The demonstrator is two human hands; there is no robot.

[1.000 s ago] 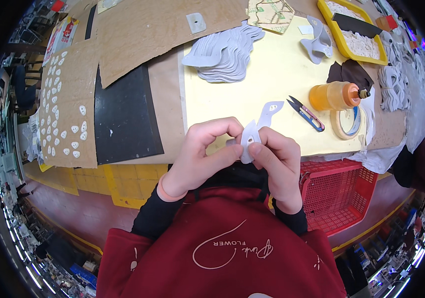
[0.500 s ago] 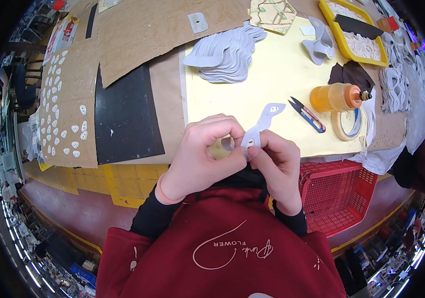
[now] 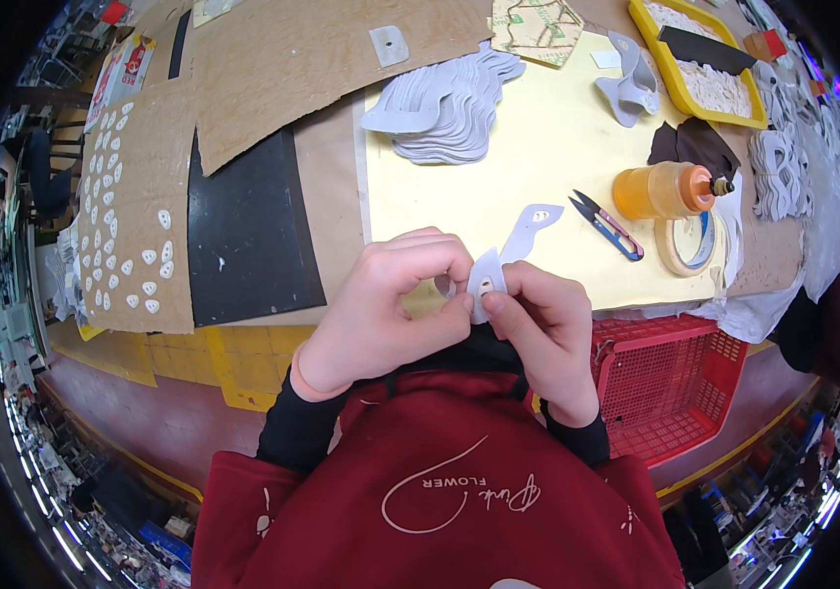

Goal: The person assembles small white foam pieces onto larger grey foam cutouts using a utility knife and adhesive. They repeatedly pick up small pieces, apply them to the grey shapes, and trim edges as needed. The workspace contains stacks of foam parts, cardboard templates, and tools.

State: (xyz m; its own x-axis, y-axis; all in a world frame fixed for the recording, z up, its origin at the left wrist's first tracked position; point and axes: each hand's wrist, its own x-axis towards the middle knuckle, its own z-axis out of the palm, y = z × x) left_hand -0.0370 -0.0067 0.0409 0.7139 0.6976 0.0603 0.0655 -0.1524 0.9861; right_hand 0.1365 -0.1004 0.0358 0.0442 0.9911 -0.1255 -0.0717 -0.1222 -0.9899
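Note:
A pale grey, curved cut-out strip [image 3: 525,239] is held up between my two hands over the table's front edge. Its far end carries a small white patch with holes; the nearer end, with another small hole, is folded upright between my fingers. My left hand [image 3: 380,304] is closed, thumb and forefinger pinching the strip's left edge. From the other side my right hand [image 3: 545,319] pinches the same end, its thumb lying beside the hole. What the left fingers cover is hidden.
Beyond my hands lies a stack of grey strips [image 3: 444,113]. To the right are thread snips [image 3: 608,226], an orange glue bottle [image 3: 665,191], a tape roll [image 3: 680,250] and a yellow tray [image 3: 756,113]. Small white patches dot the cardboard [image 3: 179,280] at left. A red basket [image 3: 670,388] stands below.
My left hand has shifted slightly left, its thumb drawing back from the right thumb. The strip's near end has turned more upright, showing its hole more fully.

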